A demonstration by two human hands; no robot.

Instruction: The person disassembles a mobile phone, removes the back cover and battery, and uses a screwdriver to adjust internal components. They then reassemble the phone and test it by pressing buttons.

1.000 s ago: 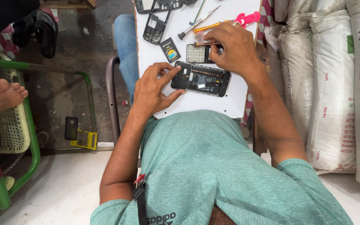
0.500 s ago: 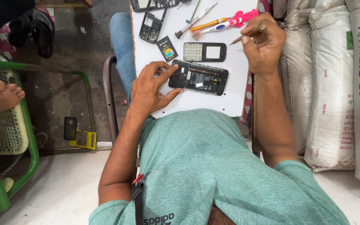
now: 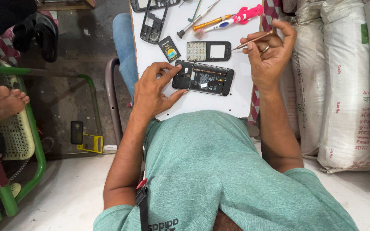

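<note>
Head view caught the left hand (image 3: 153, 92) with fingers spread, pinning the opened phone (image 3: 203, 78) flat on the white worktop (image 3: 236, 102), steadying it, while the right hand (image 3: 268, 53) pinched a thin screwdriver (image 3: 253, 40) just clear.

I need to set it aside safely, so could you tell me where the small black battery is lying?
In the head view, the small black battery lies on the white board, just left of the keypad panel and above the left hand.
</note>
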